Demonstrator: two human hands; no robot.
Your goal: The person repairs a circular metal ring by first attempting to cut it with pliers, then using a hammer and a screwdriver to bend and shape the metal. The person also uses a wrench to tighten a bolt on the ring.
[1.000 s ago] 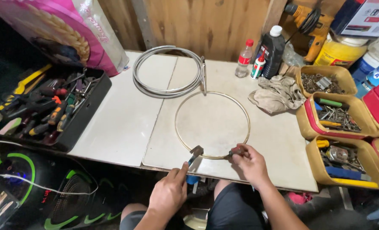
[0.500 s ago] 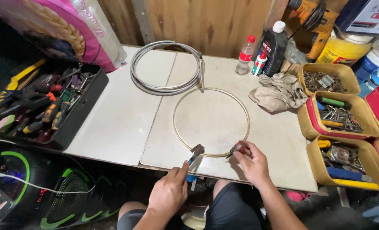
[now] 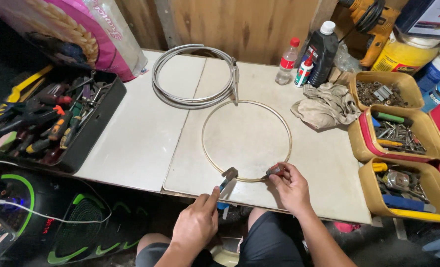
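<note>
Little has shifted since the earlier frames — both hands stay at the near arc of the wire ring (image 3: 247, 141), only the view has tilted slightly. That thin, pale ring lies flat on the white bench (image 3: 131, 143), its far edge just beside a coil of grey cable (image 3: 192, 76). Left hand (image 3: 197, 222) is clenched around blue-handled pliers (image 3: 226, 179), whose jaws meet the ring's near edge. Right hand (image 3: 291, 188) pinches a small dark tool (image 3: 274, 171) against the ring a little to the right — what kind of tool it is cannot be told. A crumpled rag (image 3: 323, 106) sits right of the ring, with yellow bins of hardware (image 3: 398, 133) beyond it, and a black tray of screwdrivers (image 3: 52, 123) rests at the bench's left end.
</note>
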